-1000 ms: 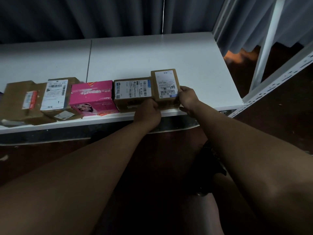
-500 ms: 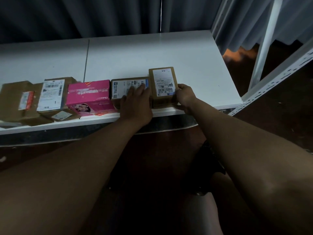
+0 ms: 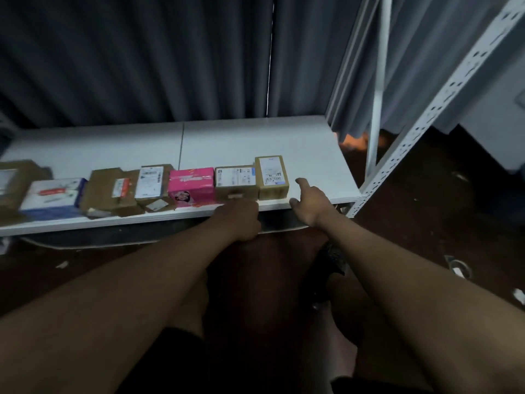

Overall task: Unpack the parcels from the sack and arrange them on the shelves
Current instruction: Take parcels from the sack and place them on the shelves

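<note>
Parcels (image 3: 147,187) form one row along the front edge of the white shelf (image 3: 309,143), mostly brown cartons with printed labels, one pink. Left hand (image 3: 240,218) has come off the second-last carton, knuckles curled, holding nothing. Right hand (image 3: 311,203) has released the end carton (image 3: 271,177), fingers loose. Placement appears complete.

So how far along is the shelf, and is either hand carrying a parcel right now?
Done: a row of parcels lines the front edge of the white shelf, ending in the pink box, a brown labelled box and a small upright box. In hand: nothing; the left hand sits curled at the shelf edge, the right hand is empty beside the small box. Left: unclear, since the sack is out of view.
</note>
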